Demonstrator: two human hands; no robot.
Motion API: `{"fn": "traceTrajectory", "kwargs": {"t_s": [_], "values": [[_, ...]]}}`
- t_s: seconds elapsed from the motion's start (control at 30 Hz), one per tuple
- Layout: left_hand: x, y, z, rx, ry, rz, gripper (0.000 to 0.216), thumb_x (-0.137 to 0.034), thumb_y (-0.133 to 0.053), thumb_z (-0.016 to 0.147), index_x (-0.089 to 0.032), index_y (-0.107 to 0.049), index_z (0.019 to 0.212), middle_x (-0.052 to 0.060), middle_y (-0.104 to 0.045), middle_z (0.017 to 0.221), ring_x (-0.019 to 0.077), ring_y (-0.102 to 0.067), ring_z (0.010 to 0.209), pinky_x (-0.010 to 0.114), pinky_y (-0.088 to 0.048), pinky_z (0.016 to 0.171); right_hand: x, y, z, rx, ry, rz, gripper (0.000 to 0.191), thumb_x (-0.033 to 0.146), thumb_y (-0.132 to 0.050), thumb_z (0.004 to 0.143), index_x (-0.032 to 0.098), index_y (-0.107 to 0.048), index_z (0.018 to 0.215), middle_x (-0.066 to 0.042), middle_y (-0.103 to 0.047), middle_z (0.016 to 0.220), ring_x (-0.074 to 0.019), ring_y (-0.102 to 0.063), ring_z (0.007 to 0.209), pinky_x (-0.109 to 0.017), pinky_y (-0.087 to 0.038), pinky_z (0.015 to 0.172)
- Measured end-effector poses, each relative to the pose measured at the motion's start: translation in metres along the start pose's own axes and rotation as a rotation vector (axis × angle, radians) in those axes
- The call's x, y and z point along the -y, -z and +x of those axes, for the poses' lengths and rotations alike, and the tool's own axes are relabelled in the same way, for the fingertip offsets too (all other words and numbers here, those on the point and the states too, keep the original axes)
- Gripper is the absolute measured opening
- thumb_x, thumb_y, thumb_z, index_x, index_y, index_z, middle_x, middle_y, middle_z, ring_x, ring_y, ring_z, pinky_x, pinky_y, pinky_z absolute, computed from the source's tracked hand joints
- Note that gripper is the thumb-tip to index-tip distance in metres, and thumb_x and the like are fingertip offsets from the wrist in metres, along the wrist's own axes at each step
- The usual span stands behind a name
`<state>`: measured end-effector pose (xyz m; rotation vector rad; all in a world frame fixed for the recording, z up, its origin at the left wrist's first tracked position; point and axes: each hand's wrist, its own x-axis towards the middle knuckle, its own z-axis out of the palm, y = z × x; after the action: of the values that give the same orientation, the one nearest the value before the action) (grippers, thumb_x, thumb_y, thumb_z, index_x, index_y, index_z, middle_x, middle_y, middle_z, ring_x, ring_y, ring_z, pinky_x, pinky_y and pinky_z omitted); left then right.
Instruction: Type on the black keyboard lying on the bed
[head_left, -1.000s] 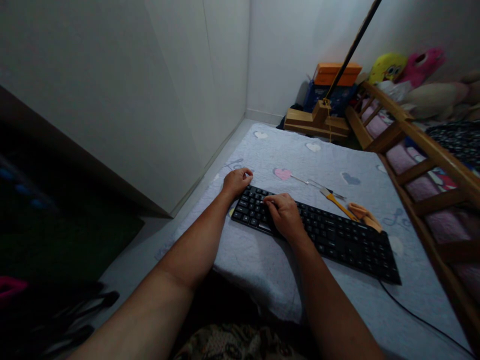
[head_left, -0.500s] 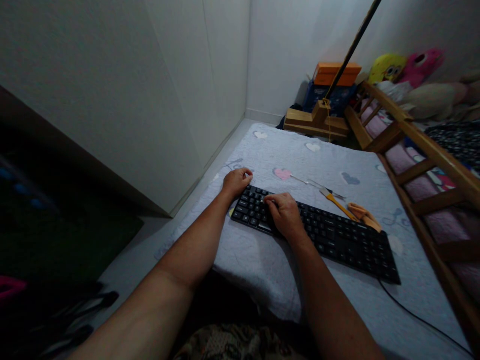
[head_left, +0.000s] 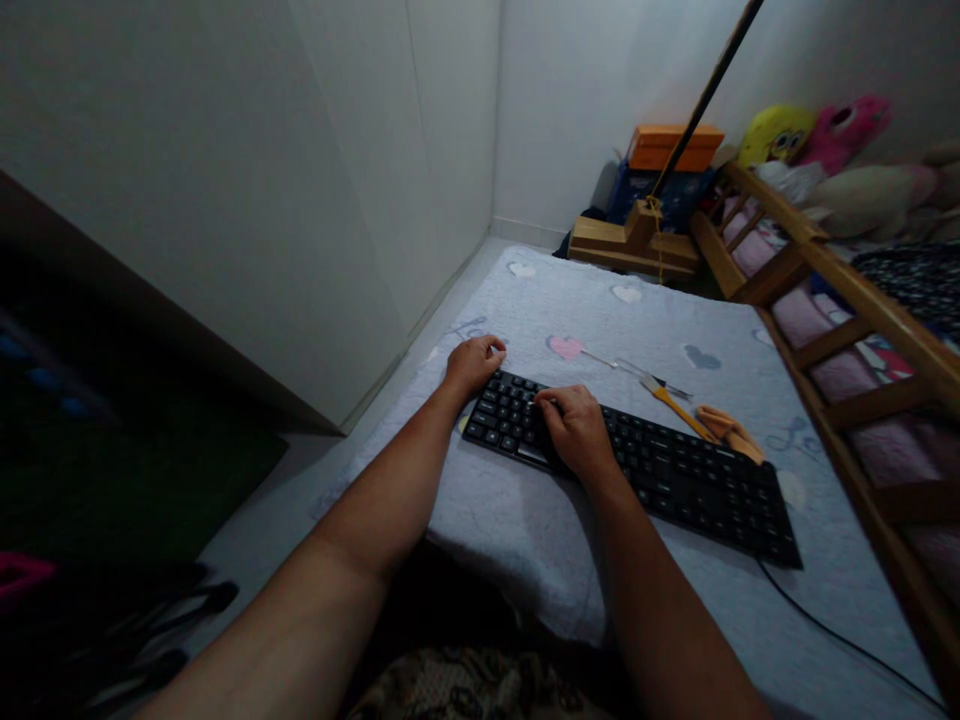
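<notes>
A black keyboard (head_left: 675, 480) lies slanted across a pale, heart-patterned cloth (head_left: 555, 300). My right hand (head_left: 576, 425) is over its left half, thumb and forefinger pinched on a small white thing (head_left: 532, 403) at the keys, too small to name. My left hand (head_left: 472, 365) is curled at the keyboard's far left corner, its fingertips close together; whether they hold anything is hidden. Beyond the keyboard are a yellow-handled brush (head_left: 679, 410), a thin metal tool (head_left: 600, 358), a dark slim tool (head_left: 671, 386) and a folded orange cloth (head_left: 727, 432).
A cable (head_left: 825, 625) runs from the keyboard to the lower right. A wooden bed rail (head_left: 862, 285) borders the right side, and a pale cabinet (head_left: 300, 180) stands left. At the back are a wooden base (head_left: 622, 240) with a dark pole (head_left: 705, 100) and an orange box (head_left: 675, 148).
My right hand has shifted slightly to the right over the keys, still pinched. My left hand and the keyboard have stayed in place.
</notes>
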<state>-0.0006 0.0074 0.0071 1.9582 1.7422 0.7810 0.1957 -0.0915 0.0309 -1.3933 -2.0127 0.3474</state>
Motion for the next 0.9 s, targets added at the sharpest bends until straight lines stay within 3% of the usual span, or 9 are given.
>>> {"fn": "traceTrajectory", "kwargs": {"t_s": [0.9], "values": [[-0.0005, 0.0006, 0.0003, 0.006, -0.001, 0.005, 0.025, -0.032, -0.054, 0.083, -0.02, -0.071, 0.098, 0.001, -0.066, 0.076, 0.0135, -0.057, 0.069, 0.025, -0.036, 0.06, 0.0031, 0.0033, -0.0022, 0.006, 0.022, -0.006, 0.018, 0.018, -0.052, 0.088, 0.022, -0.07, 0.088, -0.006, -0.072, 0.089, -0.0243, -0.058, 0.09, -0.04, -0.043, 0.086]]}}
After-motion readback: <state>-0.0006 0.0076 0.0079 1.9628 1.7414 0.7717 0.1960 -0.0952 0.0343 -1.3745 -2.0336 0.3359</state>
